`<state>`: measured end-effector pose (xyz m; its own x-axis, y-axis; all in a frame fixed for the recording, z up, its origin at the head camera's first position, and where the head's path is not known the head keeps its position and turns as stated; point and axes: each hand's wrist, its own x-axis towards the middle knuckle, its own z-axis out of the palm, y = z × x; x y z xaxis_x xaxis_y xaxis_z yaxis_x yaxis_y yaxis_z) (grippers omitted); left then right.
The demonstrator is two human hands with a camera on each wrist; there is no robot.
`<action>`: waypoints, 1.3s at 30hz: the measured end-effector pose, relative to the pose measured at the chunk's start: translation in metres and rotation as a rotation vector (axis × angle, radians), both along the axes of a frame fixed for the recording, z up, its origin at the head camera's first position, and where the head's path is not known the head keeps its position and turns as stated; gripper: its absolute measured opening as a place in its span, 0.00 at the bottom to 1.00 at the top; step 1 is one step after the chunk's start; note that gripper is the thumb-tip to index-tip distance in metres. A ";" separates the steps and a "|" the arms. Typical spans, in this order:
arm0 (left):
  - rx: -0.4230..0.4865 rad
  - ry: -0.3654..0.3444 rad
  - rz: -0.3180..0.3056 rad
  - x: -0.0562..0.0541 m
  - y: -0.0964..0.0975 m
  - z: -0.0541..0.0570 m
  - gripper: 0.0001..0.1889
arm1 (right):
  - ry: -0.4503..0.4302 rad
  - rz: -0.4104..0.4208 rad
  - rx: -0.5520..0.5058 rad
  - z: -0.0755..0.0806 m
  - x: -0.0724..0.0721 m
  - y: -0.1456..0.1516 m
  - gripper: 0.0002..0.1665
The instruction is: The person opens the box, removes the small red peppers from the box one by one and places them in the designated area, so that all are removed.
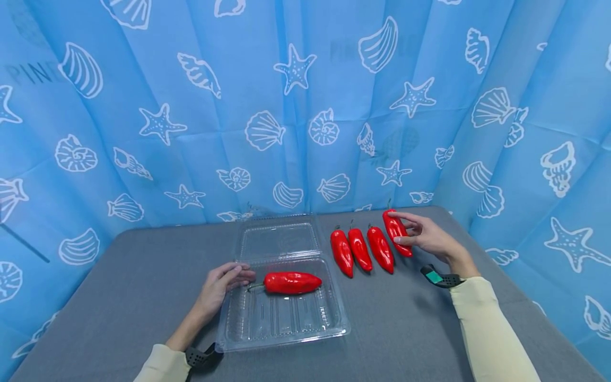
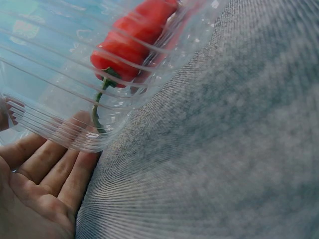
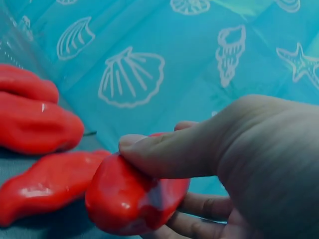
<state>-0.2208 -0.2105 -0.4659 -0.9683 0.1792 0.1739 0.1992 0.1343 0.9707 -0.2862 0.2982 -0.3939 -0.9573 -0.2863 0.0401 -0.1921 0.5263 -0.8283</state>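
Observation:
On the right, my right hand point(image 1: 427, 233) holds a glossy red pepper point(image 1: 397, 233) between thumb and fingers. The right wrist view shows the thumb point(image 3: 159, 155) across its top and the other fingers underneath. Beside it, three more red peppers lie in a row, stems away from me. My left hand point(image 1: 221, 289) is at the left side of a clear plastic container point(image 1: 286, 337), its relaxed fingers touching the side. Inside lies a red pepper point(image 1: 292, 283) on its side, green stem point(image 2: 97, 109) toward that hand. Plastic ribs blur the fingertips in the left wrist view.
The container's transparent lid point(image 1: 279, 241) lies folded open toward the back. Grey cloth point(image 1: 396, 339) covers the table. A blue curtain point(image 1: 305, 154) with white shell and starfish prints hangs behind and on both sides.

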 end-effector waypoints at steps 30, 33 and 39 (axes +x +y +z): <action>0.006 0.010 -0.013 0.000 0.000 0.001 0.21 | -0.132 0.019 0.133 -0.020 -0.009 0.009 0.42; -0.002 0.017 -0.020 -0.001 -0.001 0.001 0.22 | -0.131 0.010 0.134 -0.020 -0.009 0.010 0.41; -0.009 0.016 -0.016 -0.001 -0.001 0.000 0.21 | -0.123 0.000 0.134 -0.021 -0.010 0.011 0.41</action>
<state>-0.2220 -0.2118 -0.4663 -0.9626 0.1958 0.1874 0.2165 0.1396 0.9662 -0.2958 0.3097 -0.4152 -0.9528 -0.2809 -0.1156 -0.0936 0.6336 -0.7680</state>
